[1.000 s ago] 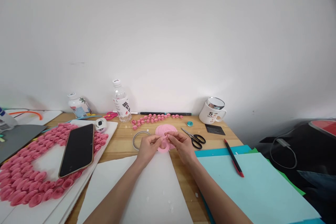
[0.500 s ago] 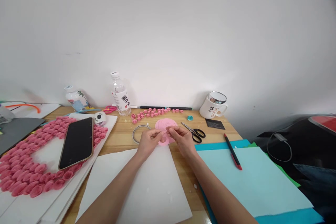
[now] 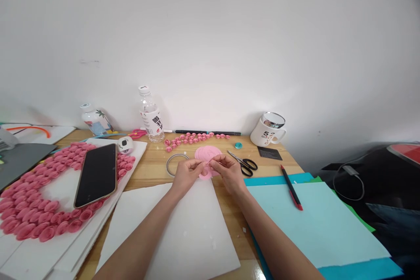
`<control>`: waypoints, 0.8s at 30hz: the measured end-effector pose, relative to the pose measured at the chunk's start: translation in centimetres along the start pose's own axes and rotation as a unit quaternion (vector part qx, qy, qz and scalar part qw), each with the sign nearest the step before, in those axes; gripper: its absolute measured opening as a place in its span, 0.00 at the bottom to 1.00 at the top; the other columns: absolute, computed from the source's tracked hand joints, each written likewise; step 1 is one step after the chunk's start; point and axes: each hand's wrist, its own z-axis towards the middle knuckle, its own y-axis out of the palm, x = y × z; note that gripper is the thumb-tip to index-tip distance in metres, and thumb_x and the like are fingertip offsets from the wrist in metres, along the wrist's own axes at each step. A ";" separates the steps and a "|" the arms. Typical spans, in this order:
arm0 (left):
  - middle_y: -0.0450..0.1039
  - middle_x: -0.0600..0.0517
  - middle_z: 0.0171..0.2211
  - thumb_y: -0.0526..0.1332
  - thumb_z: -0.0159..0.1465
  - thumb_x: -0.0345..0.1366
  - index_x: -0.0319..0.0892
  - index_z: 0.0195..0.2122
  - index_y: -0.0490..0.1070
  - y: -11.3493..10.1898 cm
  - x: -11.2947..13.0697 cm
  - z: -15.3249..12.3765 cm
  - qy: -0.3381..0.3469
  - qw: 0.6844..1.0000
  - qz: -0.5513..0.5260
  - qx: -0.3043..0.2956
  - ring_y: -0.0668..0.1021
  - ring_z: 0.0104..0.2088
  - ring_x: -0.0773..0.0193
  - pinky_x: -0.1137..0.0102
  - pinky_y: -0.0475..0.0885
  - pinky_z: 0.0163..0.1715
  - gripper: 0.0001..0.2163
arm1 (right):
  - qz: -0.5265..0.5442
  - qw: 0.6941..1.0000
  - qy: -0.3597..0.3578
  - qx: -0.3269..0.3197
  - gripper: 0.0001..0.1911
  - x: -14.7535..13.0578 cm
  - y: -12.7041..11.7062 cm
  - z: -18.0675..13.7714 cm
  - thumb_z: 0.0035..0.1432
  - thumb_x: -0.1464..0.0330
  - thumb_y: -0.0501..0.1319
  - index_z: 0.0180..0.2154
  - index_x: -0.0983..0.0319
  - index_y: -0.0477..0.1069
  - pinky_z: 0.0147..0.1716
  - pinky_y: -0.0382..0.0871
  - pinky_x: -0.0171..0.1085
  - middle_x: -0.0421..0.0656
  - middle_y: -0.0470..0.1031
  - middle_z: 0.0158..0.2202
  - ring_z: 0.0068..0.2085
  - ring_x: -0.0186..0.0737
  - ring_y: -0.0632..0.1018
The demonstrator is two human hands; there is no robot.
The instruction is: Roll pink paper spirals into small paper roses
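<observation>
My left hand (image 3: 187, 176) and my right hand (image 3: 227, 172) meet above the far edge of a white board (image 3: 183, 227). Both pinch a pink paper spiral (image 3: 205, 171) between thumb and fingers; its inner end is partly hidden by the fingertips. Just behind lie several overlapping pink paper circles (image 3: 207, 152). A roll of tape (image 3: 171, 165) rests left of my left hand. Black-handled scissors (image 3: 246, 165) lie right of my right hand. A row of small rolled pink paper flowers (image 3: 190, 138) runs along the back, with one teal flower (image 3: 238, 145) to the right.
On the left, a phone (image 3: 96, 175) lies over a ring of pink paper flowers (image 3: 22, 210). A water bottle (image 3: 152, 116) and a white mug (image 3: 268, 130) stand near the wall. At right, a pen (image 3: 291, 187) lies on light blue paper (image 3: 315, 227).
My fingertips have drawn slightly closer around the pink paper spiral. The hands stay in nearly the same place, and the view has shifted a little.
</observation>
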 end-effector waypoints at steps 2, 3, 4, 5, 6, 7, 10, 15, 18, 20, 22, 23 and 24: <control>0.73 0.51 0.20 0.60 0.54 0.42 0.38 0.23 0.74 0.0 -0.1 0.0 0.001 1.000 0.002 -0.001 0.73 0.23 0.67 0.74 0.69 0.26 0.12 | 0.001 1.000 -0.003 0.006 0.12 0.0 0.1 0.0 0.37 0.64 0.70 0.26 0.62 0.72 0.30 0.69 0.35 0.40 0.73 0.24 0.26 0.34 0.73; 0.73 0.51 0.20 0.59 0.54 0.42 0.38 0.23 0.74 -0.1 -0.1 0.0 0.002 1.000 0.004 -0.001 0.73 0.23 0.67 0.74 0.69 0.26 0.12 | 0.000 1.000 -0.006 0.009 0.12 0.0 0.1 0.0 0.37 0.64 0.70 0.25 0.62 0.72 0.31 0.69 0.35 0.39 0.73 0.24 0.26 0.34 0.73; 0.73 0.50 0.20 0.59 0.54 0.42 0.38 0.23 0.74 -0.1 -0.1 0.0 0.004 1.000 0.007 0.000 0.73 0.23 0.67 0.74 0.69 0.26 0.12 | -0.001 1.000 -0.008 0.012 0.12 0.0 0.1 0.0 0.37 0.65 0.70 0.25 0.62 0.72 0.31 0.69 0.36 0.39 0.73 0.24 0.27 0.34 0.73; 0.73 0.50 0.20 0.59 0.54 0.42 0.38 0.23 0.74 -0.1 0.0 0.0 0.006 1.000 0.009 0.002 0.73 0.23 0.66 0.74 0.69 0.25 0.12 | -0.003 1.000 -0.010 0.016 0.12 0.0 0.0 0.0 0.37 0.64 0.70 0.25 0.62 0.72 0.32 0.69 0.36 0.39 0.73 0.24 0.27 0.35 0.73; 0.73 0.50 0.20 0.59 0.54 0.42 0.38 0.23 0.74 -0.1 0.0 0.0 0.007 1.000 0.013 0.002 0.73 0.23 0.66 0.74 0.69 0.26 0.12 | -0.004 1.000 -0.012 0.020 0.12 0.1 0.0 0.0 0.37 0.64 0.70 0.25 0.62 0.73 0.32 0.69 0.37 0.40 0.73 0.25 0.27 0.35 0.73; 0.73 0.50 0.20 0.59 0.54 0.41 0.38 0.23 0.74 -0.1 0.1 0.0 0.007 1.000 0.016 0.003 0.73 0.24 0.66 0.74 0.69 0.26 0.12 | -0.006 1.000 -0.013 0.023 0.12 0.1 0.0 0.0 0.36 0.64 0.70 0.25 0.62 0.73 0.33 0.69 0.37 0.40 0.74 0.25 0.28 0.36 0.73; 0.74 0.51 0.20 0.59 0.53 0.41 0.38 0.25 0.75 -0.1 0.4 -0.1 -0.002 1.000 0.020 0.005 0.74 0.24 0.66 0.74 0.69 0.26 0.11 | -0.012 0.999 -0.011 0.027 0.12 0.1 -0.1 0.0 0.36 0.64 0.70 0.26 0.63 0.74 0.34 0.69 0.38 0.42 0.75 0.27 0.28 0.36 0.73; 0.74 0.51 0.20 0.60 0.53 0.39 0.37 0.25 0.75 0.0 0.6 -0.2 -0.011 1.000 0.018 0.005 0.74 0.24 0.66 0.74 0.69 0.27 0.10 | -0.014 0.999 -0.007 0.030 0.10 0.0 0.0 -0.1 0.38 0.65 0.70 0.25 0.63 0.74 0.33 0.68 0.36 0.43 0.76 0.30 0.29 0.35 0.74; 0.75 0.51 0.21 0.59 0.54 0.39 0.37 0.26 0.75 0.0 0.5 -0.1 -0.010 1.000 0.017 0.003 0.74 0.24 0.66 0.74 0.68 0.26 0.10 | -0.011 0.999 -0.006 0.035 0.10 -0.1 0.0 -0.1 0.37 0.66 0.70 0.24 0.63 0.74 0.31 0.67 0.35 0.41 0.75 0.26 0.26 0.32 0.72; 0.75 0.51 0.21 0.59 0.54 0.39 0.37 0.26 0.75 0.0 0.3 -0.1 -0.009 1.000 0.017 0.000 0.74 0.24 0.66 0.74 0.68 0.26 0.10 | -0.014 0.999 -0.004 0.038 0.11 -0.1 0.0 -0.1 0.36 0.65 0.70 0.24 0.63 0.73 0.30 0.68 0.36 0.40 0.75 0.24 0.25 0.32 0.72; 0.75 0.51 0.21 0.59 0.54 0.38 0.37 0.27 0.75 0.0 0.1 0.0 -0.009 1.000 0.017 -0.002 0.74 0.24 0.66 0.74 0.68 0.27 0.10 | -0.016 0.999 -0.005 0.046 0.11 0.0 0.0 0.0 0.36 0.65 0.70 0.24 0.63 0.72 0.30 0.68 0.36 0.40 0.74 0.23 0.24 0.33 0.72; 0.75 0.51 0.21 0.59 0.54 0.38 0.37 0.27 0.75 0.0 0.1 0.0 -0.010 1.000 0.017 -0.003 0.74 0.24 0.66 0.74 0.68 0.27 0.10 | -0.016 0.999 -0.007 0.051 0.12 0.0 0.0 0.0 0.36 0.65 0.70 0.24 0.63 0.72 0.29 0.68 0.37 0.40 0.74 0.23 0.24 0.33 0.72; 0.75 0.51 0.21 0.59 0.53 0.38 0.37 0.27 0.75 0.0 0.1 0.0 -0.010 1.000 0.017 -0.003 0.74 0.24 0.66 0.74 0.68 0.27 0.09 | -0.016 0.998 -0.010 0.054 0.12 0.1 0.0 0.0 0.35 0.65 0.70 0.24 0.63 0.72 0.29 0.68 0.37 0.40 0.74 0.22 0.24 0.33 0.72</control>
